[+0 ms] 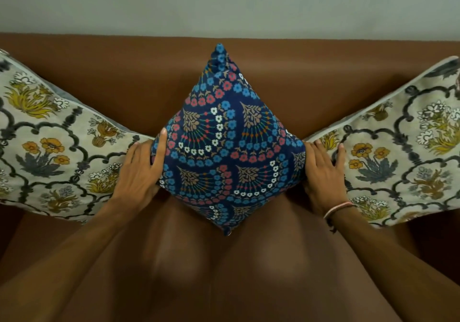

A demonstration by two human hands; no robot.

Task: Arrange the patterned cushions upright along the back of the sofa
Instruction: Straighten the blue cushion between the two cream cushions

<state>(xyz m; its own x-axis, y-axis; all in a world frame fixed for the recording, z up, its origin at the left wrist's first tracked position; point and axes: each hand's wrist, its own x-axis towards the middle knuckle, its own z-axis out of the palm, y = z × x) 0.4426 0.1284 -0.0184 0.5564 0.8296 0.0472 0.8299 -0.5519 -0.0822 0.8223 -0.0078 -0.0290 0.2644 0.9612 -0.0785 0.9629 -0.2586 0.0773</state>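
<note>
A dark blue cushion (225,142) with red, blue and white flowers stands on one corner like a diamond, leaning against the middle of the brown sofa back (124,80). My left hand (140,169) grips its left corner, thumb on the front face. My right hand (323,169) presses against its right corner, fingers spread. A cream floral cushion (49,147) leans at the left, and a matching cream floral cushion (403,152) leans at the right. Both cream cushions touch my hands.
The brown leather seat (224,272) stretches below the cushions toward me. A pale grey wall (224,3) rises behind the sofa back. A pink band sits on my right wrist (338,208).
</note>
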